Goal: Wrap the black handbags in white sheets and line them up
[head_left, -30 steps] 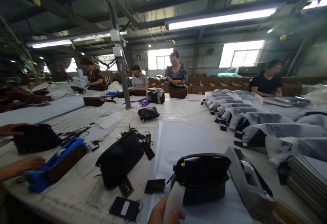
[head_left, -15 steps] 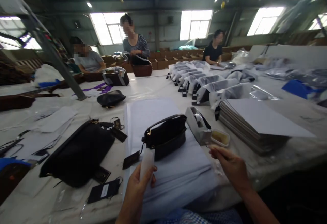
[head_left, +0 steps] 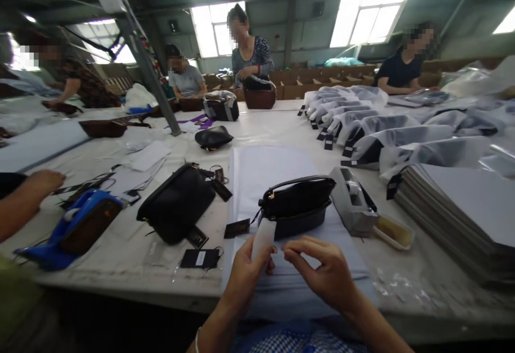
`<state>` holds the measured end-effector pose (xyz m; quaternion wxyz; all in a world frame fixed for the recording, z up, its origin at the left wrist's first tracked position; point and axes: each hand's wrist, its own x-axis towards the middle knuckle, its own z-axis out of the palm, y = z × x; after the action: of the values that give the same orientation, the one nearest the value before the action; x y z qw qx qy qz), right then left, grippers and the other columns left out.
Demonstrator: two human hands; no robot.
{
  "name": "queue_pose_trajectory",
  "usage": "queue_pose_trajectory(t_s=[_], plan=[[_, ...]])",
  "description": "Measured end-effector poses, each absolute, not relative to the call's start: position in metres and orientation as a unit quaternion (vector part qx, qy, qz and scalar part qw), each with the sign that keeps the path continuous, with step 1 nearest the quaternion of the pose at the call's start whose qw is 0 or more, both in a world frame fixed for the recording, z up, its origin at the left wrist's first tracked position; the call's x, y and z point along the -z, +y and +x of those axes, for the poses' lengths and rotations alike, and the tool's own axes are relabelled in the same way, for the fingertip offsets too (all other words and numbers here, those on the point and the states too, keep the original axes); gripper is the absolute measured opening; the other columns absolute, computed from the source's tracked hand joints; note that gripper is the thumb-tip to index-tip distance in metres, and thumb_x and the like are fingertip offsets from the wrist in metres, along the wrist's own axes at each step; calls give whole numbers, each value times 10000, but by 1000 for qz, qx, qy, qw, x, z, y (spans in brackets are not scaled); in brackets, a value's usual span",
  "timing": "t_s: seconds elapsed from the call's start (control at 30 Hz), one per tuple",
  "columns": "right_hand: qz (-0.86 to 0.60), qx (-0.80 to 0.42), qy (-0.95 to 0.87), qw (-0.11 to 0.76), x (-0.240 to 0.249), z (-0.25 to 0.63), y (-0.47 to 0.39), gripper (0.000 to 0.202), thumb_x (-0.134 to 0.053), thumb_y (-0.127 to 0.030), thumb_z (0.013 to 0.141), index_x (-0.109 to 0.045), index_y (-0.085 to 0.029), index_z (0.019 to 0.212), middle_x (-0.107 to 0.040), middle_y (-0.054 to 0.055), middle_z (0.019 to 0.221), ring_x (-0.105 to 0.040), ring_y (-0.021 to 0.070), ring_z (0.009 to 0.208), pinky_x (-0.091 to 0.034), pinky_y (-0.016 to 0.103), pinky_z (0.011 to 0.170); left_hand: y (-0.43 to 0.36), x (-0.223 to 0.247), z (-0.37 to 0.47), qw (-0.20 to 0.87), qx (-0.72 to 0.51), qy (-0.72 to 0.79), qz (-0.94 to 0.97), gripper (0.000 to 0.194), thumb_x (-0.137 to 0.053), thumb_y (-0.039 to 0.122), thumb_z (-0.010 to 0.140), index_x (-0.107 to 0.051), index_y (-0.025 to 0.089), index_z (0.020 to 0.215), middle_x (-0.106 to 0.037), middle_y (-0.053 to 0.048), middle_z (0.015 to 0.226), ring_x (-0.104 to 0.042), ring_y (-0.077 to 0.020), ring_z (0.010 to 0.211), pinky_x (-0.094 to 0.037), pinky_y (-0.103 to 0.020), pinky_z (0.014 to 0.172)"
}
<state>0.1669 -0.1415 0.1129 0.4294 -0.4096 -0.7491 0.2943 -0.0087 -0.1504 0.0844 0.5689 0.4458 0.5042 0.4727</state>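
White strip, one, pale and flat: held upright in the left hand, its top edge in front of the near left corner of the black handbag. Right hand: half a second earlier beside the shallow tray, now brought across to just beside the left hand, thumb and fingertips drawn narrow; whether they pinch something thin cannot be told. Left hand: same grip on the strip as before. Meaning of the change, as judged: both hands now share one spot, the strip being the centre of attention and the handbag standing by untouched by the right hand. Handbag: upright, just beyond both hands, strap raised, dark hang tag lying to its left, the whole resting on white sheets. To its right: grey dispenser, then the tray with yellowish contents, then a stack of boards. To its left: second black bag with tags, and a loose black tag in front. Farther out on the table: a row of wrapped bags; at far left, a blue dispenser near another person's hand.
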Motion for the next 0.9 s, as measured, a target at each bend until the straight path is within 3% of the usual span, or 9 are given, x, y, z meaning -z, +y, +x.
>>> queue_pose_trajectory(t_s=[0.17, 0.3, 0.47, 0.67, 0.9], plan=[[-460, -329, -708, 423, -101, 142, -127, 229, -602, -373, 886, -715, -196, 794, -715, 36, 740, -652, 166, 687, -509, 248, 671, -149, -80, -10, 554, -475, 503, 464, 344, -591, 487, 877, -617, 145, 911, -558, 19, 636, -522, -138, 596, -412, -241, 590], [-532, -367, -654, 393, -94, 136, -115, 323, -613, -446, 860, -686, -191, 677, -682, 10, 625, -618, 143, 587, -455, 216, 573, -148, -77, -13, 548, -456, 515, 475, 327, -589, 460, 884, -628, 139, 933, -587, 2, 658, -546, -146, 613, -436, -247, 602], [-533, -433, -636, 352, -88, 140, -106, 395, -599, -527, 838, -668, -181, 661, -618, -6, 581, -558, 135, 571, -400, 212, 532, -146, -71, -17, 583, -452, 499, 454, 391, -631, 525, 832, -625, 143, 916, -616, -15, 700, -542, -132, 564, -444, -247, 562], [-433, -491, -692, 304, -70, 156, -96, 348, -494, -457, 912, -663, -198, 753, -644, 13, 702, -599, 163, 693, -459, 222, 658, -133, -50, -24, 621, -443, 452, 462, 542, -671, 660, 732, -618, 160, 937, -648, -39, 760, -518, -101, 478, -397, -237, 488], [-439, -460, -685, 357, -70, 147, -102, 274, -472, -359, 926, -690, -194, 926, -672, 32, 809, -621, 190, 803, -464, 249, 745, -146, -67, -18, 643, -463, 440, 422, 451, -659, 546, 811, -618, 138, 1000, -636, -40, 854, -514, -97, 530, -425, -235, 498]])
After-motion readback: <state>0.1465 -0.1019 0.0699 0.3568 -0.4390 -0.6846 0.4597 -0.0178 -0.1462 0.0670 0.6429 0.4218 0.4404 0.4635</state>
